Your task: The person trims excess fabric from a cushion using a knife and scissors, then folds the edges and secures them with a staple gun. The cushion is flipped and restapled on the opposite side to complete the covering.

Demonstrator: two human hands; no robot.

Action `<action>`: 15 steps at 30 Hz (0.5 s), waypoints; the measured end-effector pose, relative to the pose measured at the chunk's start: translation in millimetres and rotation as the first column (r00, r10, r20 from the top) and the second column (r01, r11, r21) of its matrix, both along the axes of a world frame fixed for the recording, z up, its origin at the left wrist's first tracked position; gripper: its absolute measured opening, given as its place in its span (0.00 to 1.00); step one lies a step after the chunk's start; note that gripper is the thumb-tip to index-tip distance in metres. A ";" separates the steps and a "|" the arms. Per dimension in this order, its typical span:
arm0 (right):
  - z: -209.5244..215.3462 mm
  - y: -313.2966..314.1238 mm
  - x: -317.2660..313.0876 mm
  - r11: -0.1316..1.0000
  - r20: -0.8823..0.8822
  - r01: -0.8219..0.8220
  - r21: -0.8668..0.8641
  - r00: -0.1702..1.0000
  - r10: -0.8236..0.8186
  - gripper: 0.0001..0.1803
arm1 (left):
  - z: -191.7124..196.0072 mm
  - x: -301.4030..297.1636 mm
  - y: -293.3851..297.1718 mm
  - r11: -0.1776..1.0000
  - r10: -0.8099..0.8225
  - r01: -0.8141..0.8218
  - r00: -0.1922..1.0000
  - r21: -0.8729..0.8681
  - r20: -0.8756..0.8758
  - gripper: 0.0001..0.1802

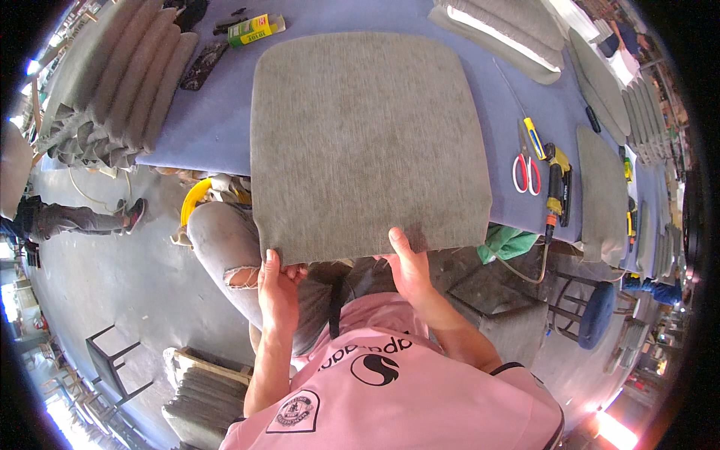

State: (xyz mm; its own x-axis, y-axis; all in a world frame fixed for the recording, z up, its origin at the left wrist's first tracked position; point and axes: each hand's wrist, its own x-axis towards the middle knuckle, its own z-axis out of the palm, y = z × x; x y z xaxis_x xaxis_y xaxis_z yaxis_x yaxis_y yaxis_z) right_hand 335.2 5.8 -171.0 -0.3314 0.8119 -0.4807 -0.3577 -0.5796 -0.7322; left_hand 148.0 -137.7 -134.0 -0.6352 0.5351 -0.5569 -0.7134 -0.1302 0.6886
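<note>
A grey fabric-covered seat pad [367, 142] with rounded far corners lies in front of me, its near edge sticking out past the blue table. My left hand [277, 289] grips the pad's near left corner, thumb along the side and fingers curled beneath. At the near edge, right of the middle, my right hand [409, 266] holds the pad with its thumb on top; its other fingers are mostly hidden underneath. A darker patch shows on the fabric beside the right thumb.
On the blue table [214, 135] lie red-handled scissors [526, 172], a yellow screwdriver [534, 139], a staple gun [557, 184] with a hose, and a yellow-green box [251, 30]. Stacked grey pads [124, 75] stand at the left. A blue-topped stool [596, 315] is at the lower right.
</note>
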 end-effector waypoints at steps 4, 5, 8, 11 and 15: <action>-9.1 -4.4 -5.7 1.000 0.117 -0.011 -0.007 0.993 0.012 0.26 | -4.5 -2.0 -4.8 0.999 -0.031 0.032 0.999 0.041 -0.022 0.16; -8.0 -6.9 -6.8 0.999 0.174 -0.039 -0.023 0.984 0.043 0.26 | -5.0 -1.1 -4.0 0.999 -0.014 0.014 1.000 0.034 -0.018 0.17; 2.6 -7.0 -18.6 0.998 0.272 -0.058 0.009 0.961 0.053 0.27 | -14.1 -2.5 -8.9 0.996 -0.039 0.042 0.999 0.079 -0.036 0.15; -28.7 -4.7 -16.5 0.922 0.283 -0.105 0.372 0.959 -0.005 0.25 | -18.7 -0.5 -7.8 0.993 -0.118 0.121 0.981 0.006 -0.151 0.17; -32.2 6.7 -6.8 0.796 0.455 -0.309 0.520 0.889 0.048 0.21 | 1.0 4.1 1.3 0.988 -0.133 0.105 0.953 -0.115 -0.272 0.20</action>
